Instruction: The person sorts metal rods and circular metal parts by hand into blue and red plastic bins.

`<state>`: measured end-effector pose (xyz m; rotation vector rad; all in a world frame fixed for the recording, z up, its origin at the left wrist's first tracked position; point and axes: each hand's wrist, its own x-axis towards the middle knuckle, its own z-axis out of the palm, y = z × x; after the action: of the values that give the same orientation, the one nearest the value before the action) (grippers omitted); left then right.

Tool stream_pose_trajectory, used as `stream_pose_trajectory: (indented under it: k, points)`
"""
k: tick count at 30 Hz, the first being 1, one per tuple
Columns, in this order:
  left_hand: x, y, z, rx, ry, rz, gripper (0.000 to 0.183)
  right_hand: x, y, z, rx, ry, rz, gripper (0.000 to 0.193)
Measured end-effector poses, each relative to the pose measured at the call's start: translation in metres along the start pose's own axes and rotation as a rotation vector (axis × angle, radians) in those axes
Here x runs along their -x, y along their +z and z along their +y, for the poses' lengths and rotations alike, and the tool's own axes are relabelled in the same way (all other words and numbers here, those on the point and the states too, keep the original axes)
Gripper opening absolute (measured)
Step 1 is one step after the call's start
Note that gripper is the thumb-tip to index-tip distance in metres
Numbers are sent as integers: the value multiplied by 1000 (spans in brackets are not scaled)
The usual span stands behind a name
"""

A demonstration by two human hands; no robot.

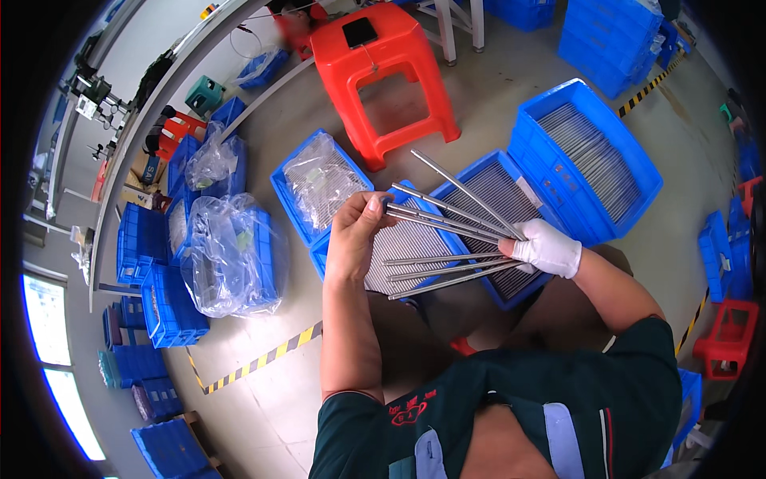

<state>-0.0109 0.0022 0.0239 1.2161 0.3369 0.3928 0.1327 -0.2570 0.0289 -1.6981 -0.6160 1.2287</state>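
Note:
Several slim silver metal rods (455, 259) fan out from my right hand (550, 249), which wears a white glove and is closed round their near ends. My bare left hand (353, 231) is closed in a pinch at the far tips of the middle rods, with thumb and forefinger together; a small dark spot shows at the thumb tip. Below the rods lies a blue crate (407, 188) filled with rows of similar rods, partly hidden by my left hand. A second blue crate (499, 160) of rods stands beside it, under my right hand.
At the right, a raised blue crate (586, 227) holds more rods. A plastic-covered crate (279, 180) stands at the left. Ahead is a red stool (383, 152) with a dark flat device (359, 32). Bagged crates (231, 263) line the left; stacked crates (610, 40) stand far right.

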Motion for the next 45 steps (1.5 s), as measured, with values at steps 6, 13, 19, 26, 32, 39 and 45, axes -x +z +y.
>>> stream_pose_trajectory:
  k: [6, 13, 19, 26, 32, 39, 45]
  points:
    - [3, -12, 0, 10, 0, -116, 29, -1, -2, -3, 30, 14, -48, 27]
    - [5, -3, 1, -46, 70, -130, 27, 0, 1, 1, -270, 171, -137, 24]
    - [4, -23, 15, -162, 207, 68, 23, 3, -2, 2, -54, 90, -107, 28]
    - [4, -5, 7, -123, 144, -112, 30, -4, 3, 6, 159, -1, -48, 40]
    - [8, -3, 7, -101, 90, -140, 27, -4, 1, 4, 219, 4, -20, 33]
    - [9, 2, 4, -84, 133, -138, 26, -2, 6, 0, 51, 88, -41, 33]
    - [6, -14, 12, -183, 186, 69, 24, 1, 3, -3, 312, 51, -21, 38]
